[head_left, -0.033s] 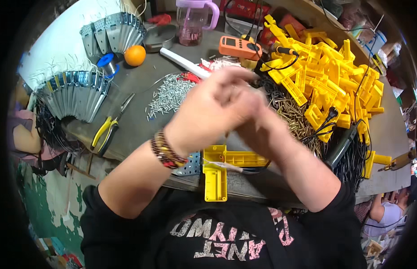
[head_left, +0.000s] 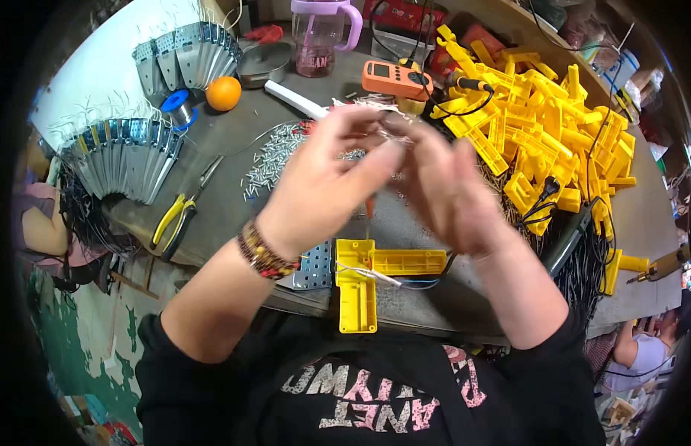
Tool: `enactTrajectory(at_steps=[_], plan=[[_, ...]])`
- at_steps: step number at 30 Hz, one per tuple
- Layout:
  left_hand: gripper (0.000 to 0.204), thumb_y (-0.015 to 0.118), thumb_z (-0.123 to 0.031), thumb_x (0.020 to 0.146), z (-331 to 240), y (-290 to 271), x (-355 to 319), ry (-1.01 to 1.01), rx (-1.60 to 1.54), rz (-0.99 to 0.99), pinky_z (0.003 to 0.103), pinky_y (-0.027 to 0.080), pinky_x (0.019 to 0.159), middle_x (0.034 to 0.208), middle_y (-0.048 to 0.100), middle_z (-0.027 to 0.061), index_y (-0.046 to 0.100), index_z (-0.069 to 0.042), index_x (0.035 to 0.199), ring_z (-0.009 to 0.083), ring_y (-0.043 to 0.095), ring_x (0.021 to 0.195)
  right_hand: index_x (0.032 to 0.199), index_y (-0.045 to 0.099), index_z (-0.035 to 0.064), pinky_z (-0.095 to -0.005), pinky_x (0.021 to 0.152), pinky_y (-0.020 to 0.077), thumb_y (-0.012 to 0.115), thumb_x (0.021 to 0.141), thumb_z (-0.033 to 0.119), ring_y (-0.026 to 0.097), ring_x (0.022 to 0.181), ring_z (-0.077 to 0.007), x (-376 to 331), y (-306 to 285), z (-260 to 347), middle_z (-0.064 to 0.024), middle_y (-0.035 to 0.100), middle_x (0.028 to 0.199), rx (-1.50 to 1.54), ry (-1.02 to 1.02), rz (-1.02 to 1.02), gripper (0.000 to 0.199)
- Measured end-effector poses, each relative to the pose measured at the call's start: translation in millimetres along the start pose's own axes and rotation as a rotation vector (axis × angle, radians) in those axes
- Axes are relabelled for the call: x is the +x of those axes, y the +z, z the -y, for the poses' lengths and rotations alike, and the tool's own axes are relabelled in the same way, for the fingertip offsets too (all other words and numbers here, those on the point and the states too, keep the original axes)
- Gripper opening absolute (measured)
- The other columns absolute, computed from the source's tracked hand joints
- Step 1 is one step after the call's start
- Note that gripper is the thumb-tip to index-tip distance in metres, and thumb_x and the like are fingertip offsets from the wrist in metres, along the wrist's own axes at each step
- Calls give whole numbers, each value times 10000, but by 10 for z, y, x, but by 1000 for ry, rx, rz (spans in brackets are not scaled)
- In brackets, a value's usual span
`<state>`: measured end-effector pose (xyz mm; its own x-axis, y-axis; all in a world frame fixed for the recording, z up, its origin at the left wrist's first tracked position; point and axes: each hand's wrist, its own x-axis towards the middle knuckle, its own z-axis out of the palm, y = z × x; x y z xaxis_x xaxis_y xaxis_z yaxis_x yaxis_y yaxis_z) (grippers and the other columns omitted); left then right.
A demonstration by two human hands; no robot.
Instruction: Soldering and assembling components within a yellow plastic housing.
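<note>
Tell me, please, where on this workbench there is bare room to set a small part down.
Bare grey top shows between the orange fruit, the heap of small metal pins and the yellow-handled pliers. A second patch lies at the bench's right end, beyond the black cables. The pile of yellow plastic parts and the back edge by the orange meter are crowded.

**Black sleeves, beaded bracelet, printed top**

The person wears a black long-sleeved top with both sleeves pushed up toward the elbows, so the forearms are bare. Across the chest, at the lower middle of the frame, runs printed lettering in pale pink and white. The left hand (head_left: 323, 186) has a bracelet (head_left: 265, 253) of brown, amber and dark beads in several rows at the wrist. The right hand (head_left: 453, 193) has nothing on its wrist and no rings that show.
</note>
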<state>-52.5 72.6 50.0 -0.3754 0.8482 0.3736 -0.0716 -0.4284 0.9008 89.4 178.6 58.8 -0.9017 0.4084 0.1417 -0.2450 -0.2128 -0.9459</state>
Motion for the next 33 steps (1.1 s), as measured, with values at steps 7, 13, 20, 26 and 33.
enactTrajectory(at_steps=[7, 13, 20, 26, 33], plan=[[1040, 827, -585, 626, -260, -584, -721, 177, 1179, 502, 513, 381, 1033, 1555, 130, 316, 417, -122, 1462, 456, 478, 1230, 1076, 682, 138, -507, 1134, 276, 844, 652, 258, 408, 1333, -337, -1414, -748, 358, -108, 519, 1364, -1740, -15, 79, 470], [1007, 800, -595, 638, -120, -562, -944, 115, 1173, 466, 500, 370, 1042, 1492, 294, 276, 415, -181, 1472, 441, 448, 1266, 995, 703, 145, -466, 1027, 362, 817, 656, 306, 533, 1064, -264, -1345, -905, 216, -30, 614, 1023, -1730, -209, 110, 393], [957, 881, -409, 617, -109, -459, -627, 170, 1091, 722, 428, 450, 988, 1361, 486, 185, 470, -84, 1418, 364, 516, 1196, 1162, 672, 132, -388, 700, 440, 758, 718, 346, 577, 704, -269, -1308, -943, 324, -58, 595, 752, -1694, -308, 51, 500], [636, 679, -286, 916, -221, -520, -556, -860, 10, 497, 298, 556, 765, 1209, 627, 159, 407, -67, 1448, 201, 657, 996, 1335, 549, 114, -377, 788, 507, 719, 780, 19, 642, 872, -317, -1144, -748, 803, -160, 663, 1000, -1557, -173, -166, 588], [865, 837, -337, 697, -112, -338, -770, 138, 1153, 657, 398, 455, 907, 1194, 613, 125, 455, -24, 1406, 282, 605, 1063, 970, 712, 86, -364, 664, 480, 776, 731, 98, 632, 723, -256, -1301, -648, 446, -50, 682, 798, -1558, -354, -96, 248]])
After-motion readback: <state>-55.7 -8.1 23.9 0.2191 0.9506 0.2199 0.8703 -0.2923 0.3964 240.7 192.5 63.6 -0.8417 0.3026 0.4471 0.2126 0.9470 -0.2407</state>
